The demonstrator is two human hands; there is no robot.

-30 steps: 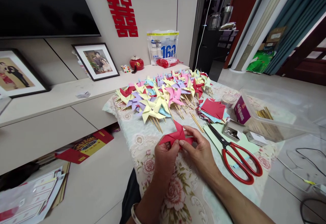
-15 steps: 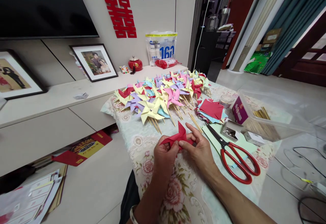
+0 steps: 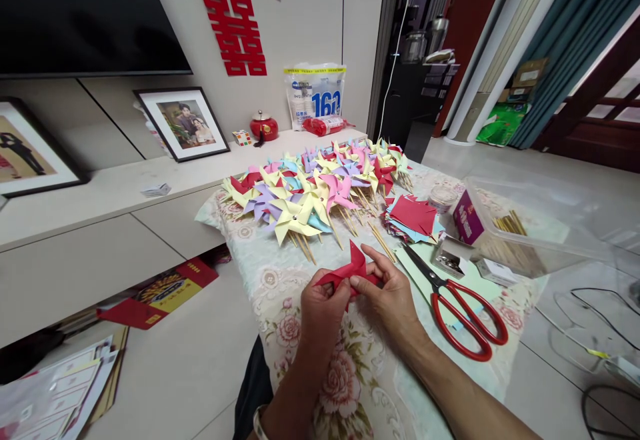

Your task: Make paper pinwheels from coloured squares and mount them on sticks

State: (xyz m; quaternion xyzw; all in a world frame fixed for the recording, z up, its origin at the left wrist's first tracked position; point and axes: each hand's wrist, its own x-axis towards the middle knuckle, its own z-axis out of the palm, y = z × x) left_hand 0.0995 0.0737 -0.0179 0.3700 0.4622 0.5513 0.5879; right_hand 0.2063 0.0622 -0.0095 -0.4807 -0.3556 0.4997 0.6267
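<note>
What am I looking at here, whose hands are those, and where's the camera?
No machine here: these are a person's own bare hands. The picture comes from a camera worn on that person's head, looking forward and down. The left hand and right hand together hold folded red paper. On the flowered tablecloth ahead lie many colourful paper pinwheels. Towards the right are a stack of coloured paper, red-handled scissors and a clear plastic container with sticks inside.

On the tablecloth [image 3: 277, 293], pinwheels [image 3: 296, 217] lie behind the held paper [image 3: 357, 264]; scissors [image 3: 439, 285] lie to its right, sticks [image 3: 511, 223] in a box [image 3: 469, 217] beyond.
</note>
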